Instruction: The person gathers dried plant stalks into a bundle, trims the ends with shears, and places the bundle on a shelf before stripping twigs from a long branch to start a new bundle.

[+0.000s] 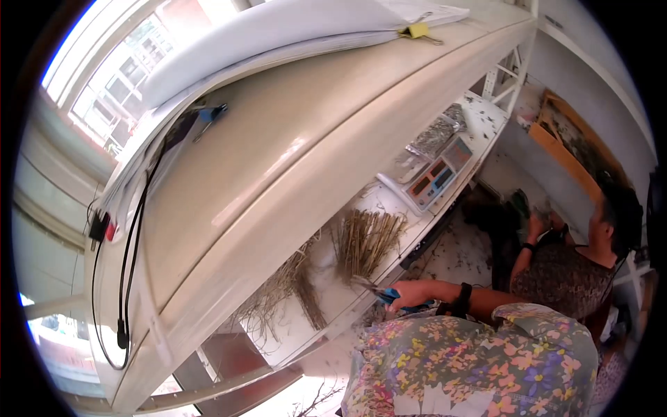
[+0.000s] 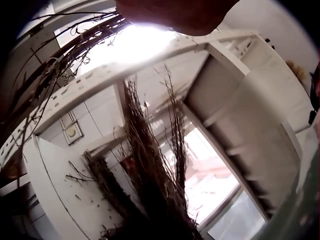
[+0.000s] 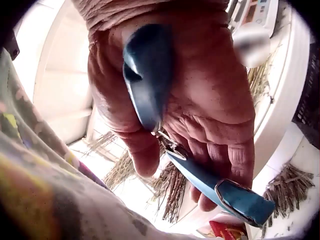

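My right hand (image 1: 413,293) holds blue-handled pruning shears (image 3: 200,179). One handle lies against the palm and the other crosses the fingers, with the two handles spread apart. In the head view the blades point left, towards a bundle of cut stems (image 1: 368,240) on the white table. Thin twigs with fine roots (image 1: 306,295) lie just left of that bundle. Only the edge of my left hand (image 2: 175,12) shows, at the top of the left wrist view; its fingers are hidden. Dark twigs (image 2: 85,40) fan out to the left from beside it.
A digital scale (image 1: 431,182) stands farther back on the table (image 1: 278,347). Above hangs a broad cream shelf (image 1: 278,146) bearing papers with a yellow binder clip (image 1: 415,30). Another person (image 1: 566,271) sits at the right, below an orange wooden tray (image 1: 563,153).
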Demonstrator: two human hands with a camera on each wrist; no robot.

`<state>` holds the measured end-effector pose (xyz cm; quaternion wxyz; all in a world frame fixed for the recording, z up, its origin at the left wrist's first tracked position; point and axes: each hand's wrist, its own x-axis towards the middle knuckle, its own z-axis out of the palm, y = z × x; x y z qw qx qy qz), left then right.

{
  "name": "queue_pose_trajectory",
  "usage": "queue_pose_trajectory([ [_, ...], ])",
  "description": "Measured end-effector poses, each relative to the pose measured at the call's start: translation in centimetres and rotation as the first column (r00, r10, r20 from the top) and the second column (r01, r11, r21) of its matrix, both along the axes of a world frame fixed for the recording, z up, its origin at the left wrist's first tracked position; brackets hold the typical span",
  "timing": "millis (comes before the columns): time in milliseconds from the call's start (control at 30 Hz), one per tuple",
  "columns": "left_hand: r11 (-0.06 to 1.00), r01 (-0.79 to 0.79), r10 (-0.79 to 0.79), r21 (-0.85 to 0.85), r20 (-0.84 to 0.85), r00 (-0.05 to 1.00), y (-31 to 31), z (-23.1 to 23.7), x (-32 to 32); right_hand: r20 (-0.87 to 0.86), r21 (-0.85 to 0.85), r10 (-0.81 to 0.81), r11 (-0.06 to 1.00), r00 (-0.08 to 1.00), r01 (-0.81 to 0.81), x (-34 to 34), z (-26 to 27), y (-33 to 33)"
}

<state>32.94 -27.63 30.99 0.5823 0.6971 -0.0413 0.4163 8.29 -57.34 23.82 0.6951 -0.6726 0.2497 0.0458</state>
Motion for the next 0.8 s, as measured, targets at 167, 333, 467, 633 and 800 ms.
queue_pose_trajectory([
  [167,0.851,0.202,-0.243,0.486,0.022,0.970,-4.1,-1.3,-2.5,-0.047,0.182,-0.338,0.922,0.940,0.341,-2.8,-1.8,0.3],
  [333,0.523,0.630,-0.694,0.574,-0.141,0.706,-6.6,-2.6,-4.0,-0.141,0.156,-0.437,0.876,0.889,0.455,-5.2,-1.7,0.6],
  [467,0.431,0.572,-0.737,0.698,-0.094,0.670,-7.8,-2.1,-4.8,-0.101,0.415,-0.615,0.689,0.782,0.594,-6.2,-0.6,0.2],
  [633,0.390,0.833,-0.713,0.393,-0.443,0.543,-10.7,-0.4,-6.2,0.144,0.306,-0.511,0.837,0.847,0.453,-5.4,2.8,-0.4],
  [800,0.215,0.961,-0.759,0.176,-0.589,0.278,-13.0,4.0,-6.8,0.065,-0.334,0.013,0.943,0.998,0.009,-1.4,7.2,-0.2],
])
